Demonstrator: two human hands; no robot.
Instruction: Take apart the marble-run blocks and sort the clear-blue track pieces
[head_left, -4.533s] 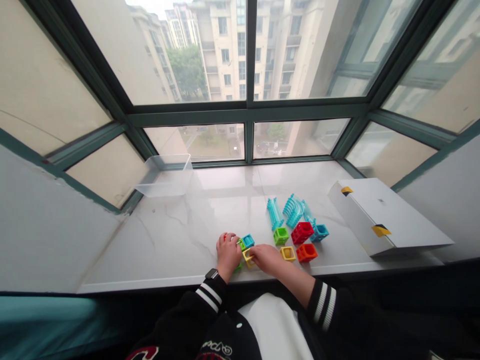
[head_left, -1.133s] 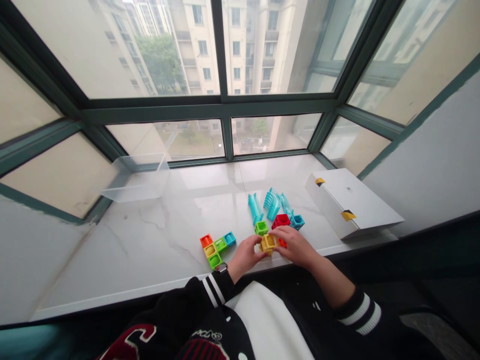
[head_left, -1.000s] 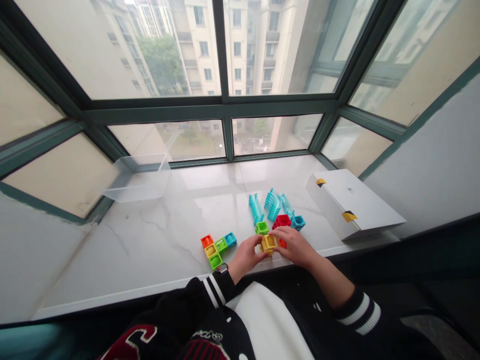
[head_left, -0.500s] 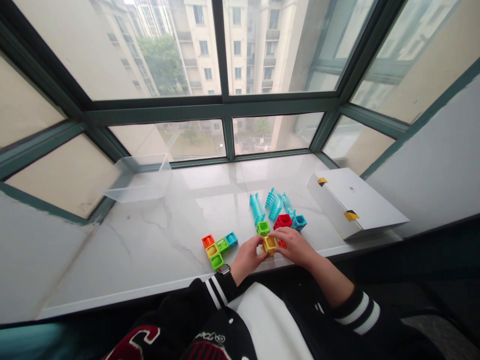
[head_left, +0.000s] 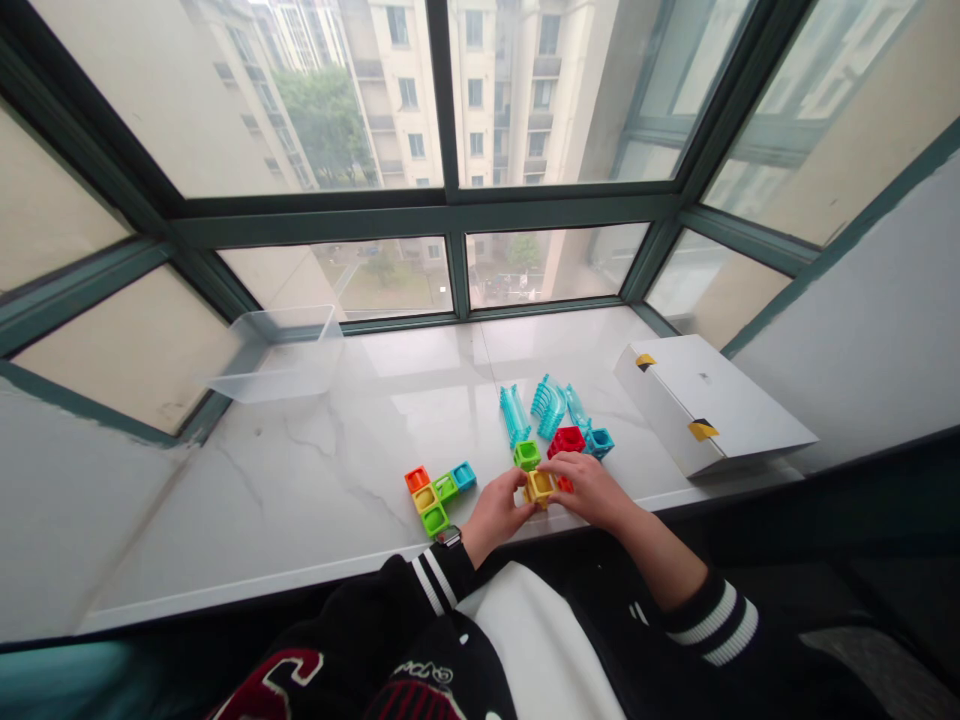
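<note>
Near the front edge of the sill, a yellow toy block [head_left: 539, 487] is held between both hands. My left hand [head_left: 495, 515] grips its left side, fingers closed; a watch is on that wrist. My right hand [head_left: 589, 487] closes on its right side with thumb and fingers. Just behind the yellow block is a green block [head_left: 526, 455]. A red block [head_left: 567, 441] and a blue block [head_left: 599, 443] lie beyond my right hand, which partly hides another red piece [head_left: 565, 484]. Left of my left hand sits a joined group of coloured blocks [head_left: 425, 499].
Translucent blue track pieces [head_left: 514, 415] lie behind the blocks, one of them curved [head_left: 550, 402]. A clear plastic bin [head_left: 277, 385] stands at the back left of the marble sill [head_left: 337, 480]. To the right is a white box [head_left: 720, 400] with yellow-black tabs. Windows enclose the sill.
Almost nothing differs. Both hands stay on the yellow block, with at most a slight shift of the fingers; the other pieces lie where they were.
</note>
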